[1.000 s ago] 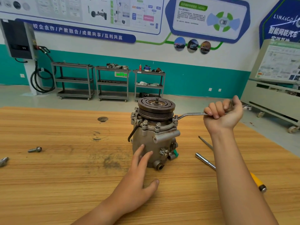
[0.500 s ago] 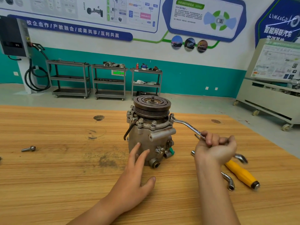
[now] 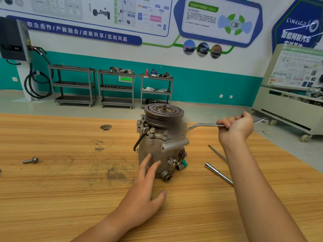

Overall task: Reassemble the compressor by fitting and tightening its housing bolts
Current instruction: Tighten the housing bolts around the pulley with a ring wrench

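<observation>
A grey metal compressor (image 3: pixel 162 145) stands upright on the wooden table (image 3: pixel 70 189), its grooved pulley on top. Several bolts sit in the flange below the pulley. My left hand (image 3: pixel 145 189) presses straight fingers against the front of the housing. My right hand (image 3: pixel 235 127) grips the handle of an offset ring wrench (image 3: pixel 202 125). The wrench's far end sits on a bolt at the right side of the flange, and its handle points right, away from the compressor. A loose bolt (image 3: pixel 31 160) lies on the table at the left.
A socket extension bar (image 3: pixel 218 173) and a thin rod (image 3: pixel 217 153) lie on the table right of the compressor, partly behind my right forearm. The table's right edge drops to the floor. Metal carts (image 3: pixel 115 88) stand along the far wall.
My right hand has swung the wrench handle from the near right back to the far right, level with the flange. My left hand has stayed on the housing.
</observation>
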Demonstrator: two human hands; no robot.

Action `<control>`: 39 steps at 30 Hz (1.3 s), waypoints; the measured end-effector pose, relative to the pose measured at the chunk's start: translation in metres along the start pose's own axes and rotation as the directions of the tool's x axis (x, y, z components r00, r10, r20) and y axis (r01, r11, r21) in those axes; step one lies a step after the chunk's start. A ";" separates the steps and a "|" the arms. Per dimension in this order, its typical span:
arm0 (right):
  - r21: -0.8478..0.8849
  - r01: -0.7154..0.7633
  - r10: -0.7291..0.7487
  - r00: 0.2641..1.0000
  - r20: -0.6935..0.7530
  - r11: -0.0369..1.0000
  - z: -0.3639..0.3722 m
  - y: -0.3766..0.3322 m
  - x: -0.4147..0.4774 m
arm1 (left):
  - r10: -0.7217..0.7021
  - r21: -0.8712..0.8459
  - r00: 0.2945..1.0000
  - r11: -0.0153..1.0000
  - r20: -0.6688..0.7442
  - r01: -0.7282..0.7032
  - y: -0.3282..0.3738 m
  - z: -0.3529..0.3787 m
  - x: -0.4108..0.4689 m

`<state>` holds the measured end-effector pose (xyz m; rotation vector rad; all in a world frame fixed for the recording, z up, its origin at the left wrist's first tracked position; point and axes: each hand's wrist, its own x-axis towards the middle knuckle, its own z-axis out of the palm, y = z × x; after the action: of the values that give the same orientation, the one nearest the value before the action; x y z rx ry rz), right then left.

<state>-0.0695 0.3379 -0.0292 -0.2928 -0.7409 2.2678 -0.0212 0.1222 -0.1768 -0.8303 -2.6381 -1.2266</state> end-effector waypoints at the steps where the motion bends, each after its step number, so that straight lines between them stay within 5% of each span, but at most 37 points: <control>1: 0.010 0.028 -0.029 1.000 0.002 1.000 -0.002 0.000 -0.005 | -0.001 -0.004 1.000 1.000 0.001 0.001 0.000 0.000 0.000; 5: 0.013 0.258 -0.258 0.966 0.010 0.966 -0.012 0.010 -0.045 | 0.003 -0.020 1.000 1.000 -0.010 -0.003 -0.002 0.002 0.000; 8: -0.082 0.484 -0.472 0.871 0.133 0.871 -0.021 0.034 -0.086 | -0.009 -0.060 1.000 0.998 -0.011 0.008 0.000 0.003 0.002; 12: -0.187 0.727 -0.615 0.667 0.420 0.661 -0.026 0.069 -0.119 | 0.018 -0.044 0.999 0.999 -0.046 -0.020 -0.001 0.005 0.001; 17: -0.199 0.967 -0.560 0.254 0.788 0.159 -0.028 0.105 -0.127 | 0.108 -0.159 0.992 0.980 -0.064 -0.117 0.008 0.001 0.000; 21: -0.128 0.992 -0.485 0.115 0.867 0.005 -0.027 0.125 -0.131 | 0.164 -0.030 0.986 0.986 -0.005 -0.164 0.008 0.001 -0.003; 23: -0.120 0.989 -0.559 0.145 0.816 0.081 -0.020 0.118 -0.132 | 0.165 -0.078 0.985 0.983 -0.044 -0.168 0.004 0.001 -0.001; 25: -0.128 0.963 -0.613 0.250 0.750 0.237 -0.008 0.099 -0.130 | 0.131 -0.103 0.990 0.985 -0.057 -0.136 0.002 0.003 0.000; 29: -0.228 0.612 -0.463 0.749 0.474 0.757 0.014 0.046 -0.105 | 0.031 -0.011 0.999 0.999 -0.025 -0.031 -0.004 0.007 0.000; 31: -0.149 0.433 -0.358 0.860 0.362 0.889 0.023 0.024 -0.082 | 0.009 -0.025 1.000 1.000 -0.009 -0.009 -0.003 0.006 0.000; 34: -0.136 0.253 -0.189 0.912 0.365 0.958 0.037 0.011 -0.054 | 0.000 -0.018 1.000 1.000 0.005 0.000 -0.002 0.004 0.000; 39: -0.200 0.131 0.006 0.822 0.570 0.971 0.048 0.019 -0.033 | -0.019 -0.010 1.000 1.000 0.024 0.019 0.002 0.001 0.000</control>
<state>-0.0759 0.2832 -0.0021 0.3266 -1.3059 2.2130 -0.0201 0.1240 -0.1761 -0.8284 -2.6675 -1.2431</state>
